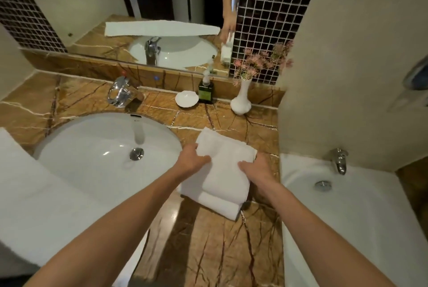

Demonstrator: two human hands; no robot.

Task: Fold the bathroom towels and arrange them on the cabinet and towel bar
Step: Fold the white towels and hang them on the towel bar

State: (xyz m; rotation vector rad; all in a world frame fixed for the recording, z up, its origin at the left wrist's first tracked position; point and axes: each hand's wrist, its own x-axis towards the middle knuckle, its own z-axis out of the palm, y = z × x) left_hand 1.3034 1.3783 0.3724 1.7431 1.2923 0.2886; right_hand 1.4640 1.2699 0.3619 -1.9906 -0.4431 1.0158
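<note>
A white folded towel point(222, 166) lies on the brown marble cabinet top point(208, 240), right of the sink. It rests on another folded white towel whose edge shows beneath it point(220, 205). My left hand point(192, 160) grips the towel's left edge. My right hand point(256, 169) holds its right side, fingers laid over the top. A large white towel point(34, 198) is spread flat at the left, over the counter's front edge. No towel bar is in view.
The white oval sink point(97, 147) with a chrome tap point(120, 93) sits left. At the back stand a white soap dish point(186, 99), a dark soap bottle point(205, 90) and a white vase with pink flowers point(242, 99). The bathtub point(347, 205) lies right; a mirror point(139, 8) behind.
</note>
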